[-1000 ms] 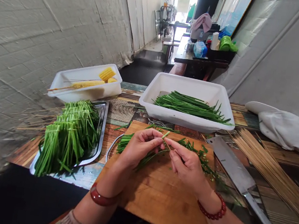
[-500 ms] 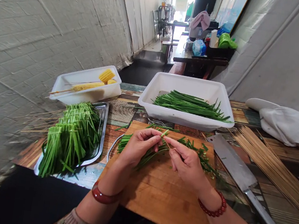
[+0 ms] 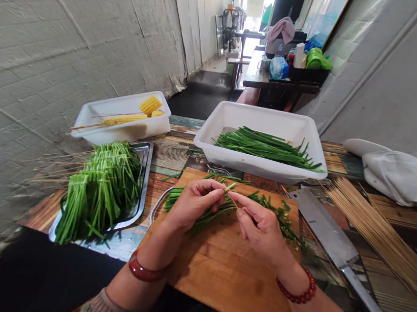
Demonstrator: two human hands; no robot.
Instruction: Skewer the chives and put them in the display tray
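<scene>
a green stalk [image 3: 231, 186] sits pinched in the left hand [image 3: 195, 203] above a cutting board [image 3: 229, 286], beside a thin skewer [image 3: 232, 201] gripped in the right hand [image 3: 260, 223]; a metal tray [image 3: 145, 183] of greens [image 3: 98, 190] lies left, a cleaver [image 3: 325, 230] right.

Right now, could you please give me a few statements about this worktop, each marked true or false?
1. The left hand pinches a green stem. True.
2. The right hand grips the cleaver. False: the cleaver lies untouched, and that hand holds a thin skewer.
3. Corn lies on the metal tray. False: it is in the smaller white tub; the metal tray bears skewered greens.
4. A bundle of skewers lies to the cleaver's right. True.
</scene>
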